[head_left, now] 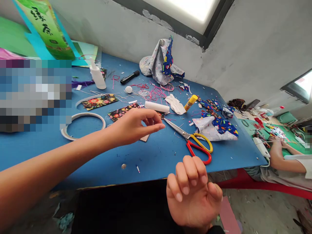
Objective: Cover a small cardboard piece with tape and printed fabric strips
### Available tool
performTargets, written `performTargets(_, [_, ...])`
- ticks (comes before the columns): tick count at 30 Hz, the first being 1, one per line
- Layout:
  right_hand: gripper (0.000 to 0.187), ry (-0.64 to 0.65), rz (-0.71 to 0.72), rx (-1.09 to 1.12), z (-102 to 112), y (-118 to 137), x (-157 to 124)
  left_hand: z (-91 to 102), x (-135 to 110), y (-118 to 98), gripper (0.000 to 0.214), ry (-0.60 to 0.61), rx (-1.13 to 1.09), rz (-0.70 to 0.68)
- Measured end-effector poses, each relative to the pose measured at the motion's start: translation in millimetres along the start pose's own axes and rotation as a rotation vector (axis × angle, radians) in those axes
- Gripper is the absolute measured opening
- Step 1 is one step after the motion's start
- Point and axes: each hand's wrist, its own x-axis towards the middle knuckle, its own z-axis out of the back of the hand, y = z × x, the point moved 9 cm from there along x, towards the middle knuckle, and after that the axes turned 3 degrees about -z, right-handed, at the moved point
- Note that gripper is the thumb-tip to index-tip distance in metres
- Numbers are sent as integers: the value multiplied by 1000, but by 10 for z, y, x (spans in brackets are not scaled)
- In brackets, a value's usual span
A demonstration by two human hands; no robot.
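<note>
My left hand (pixel 133 126) reaches over the blue table from the left, above strips of black flowered fabric (pixel 124 111). Its fingers bend loosely, with a gap between thumb and fingers, and I see nothing in it. The tip of a pair of scissors (pixel 187 136) with one red and one yellow handle appears just beyond its thumb. Nearer to me, in front of the table edge, my right hand (pixel 192 195) is raised palm up. Its fingers curl loosely and the palm holds nothing. A white roll (pixel 157 107) lies behind my left hand.
On the blue table (pixel 97 162) lie a roll of white tape (pixel 104 123), a white glue bottle (pixel 97 76), a black marker (pixel 130 77), a yellow glue stick (pixel 190 103), pink threads (pixel 157 93) and blue patterned cloth (pixel 216 127). Another person's arm (pixel 285 159) rests at a green table, right.
</note>
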Motion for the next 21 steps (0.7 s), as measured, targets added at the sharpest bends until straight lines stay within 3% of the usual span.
performTargets(17, [33, -19, -29, 53, 41, -39, -14, -15, -9, -35, 22, 18, 42, -19])
performTargets(21, [36, -68, -40, -36, 112, -70, -25, -22, -7, -51, 23, 22, 48, -36])
